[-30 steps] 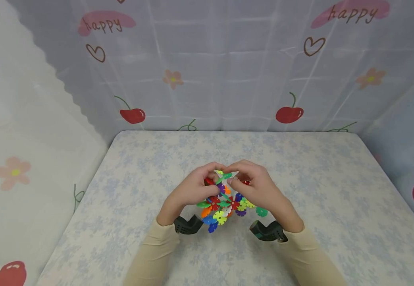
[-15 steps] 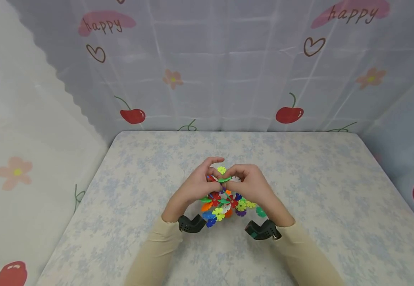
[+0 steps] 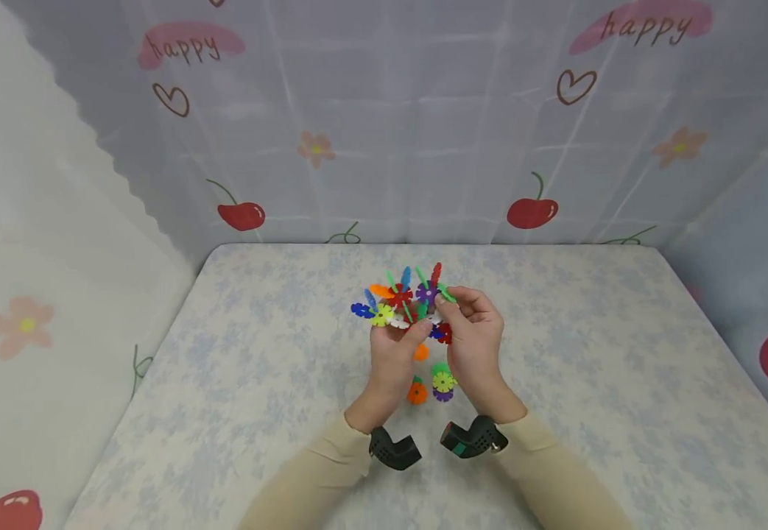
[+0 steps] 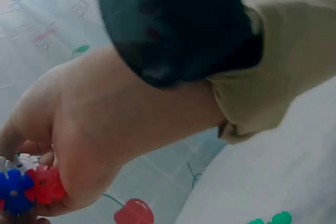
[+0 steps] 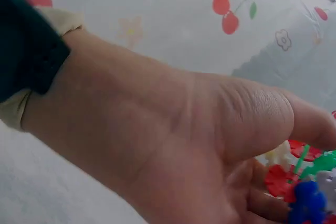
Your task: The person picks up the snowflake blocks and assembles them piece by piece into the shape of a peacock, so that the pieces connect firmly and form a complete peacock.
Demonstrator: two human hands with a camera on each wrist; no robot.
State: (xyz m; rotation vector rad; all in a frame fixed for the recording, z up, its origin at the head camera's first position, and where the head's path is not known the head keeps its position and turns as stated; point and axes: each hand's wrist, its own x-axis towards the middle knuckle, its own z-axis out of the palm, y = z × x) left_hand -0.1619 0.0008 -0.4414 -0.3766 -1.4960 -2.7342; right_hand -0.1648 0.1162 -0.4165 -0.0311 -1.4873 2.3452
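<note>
A cluster of interlocking plastic snowflake discs (image 3: 400, 296), in red, blue, purple, orange, white and other colours, is raised over the table in the head view. My left hand (image 3: 393, 361) grips it from below, the thumb lying across its front. On the cluster's right side, my right hand (image 3: 479, 335) pinches a green snowflake disc (image 3: 447, 293) between thumb and fingers. The left wrist view has a blue disc (image 4: 14, 190) and a red disc (image 4: 46, 183) by the hand. Another red disc (image 5: 282, 181) appears beside my right fingers in the right wrist view.
Loose discs lie on the table between my forearms: an orange disc (image 3: 417, 392), a yellow-green disc (image 3: 444, 381) and a purple disc (image 3: 443, 395). Printed curtains (image 3: 410, 147) stand behind and at both sides of the patterned table (image 3: 277, 294).
The cluster has been lifted off the table and tilted up, away from me. My left hand has shifted beneath it, and both hands have turned. Loose discs now show on the table below.
</note>
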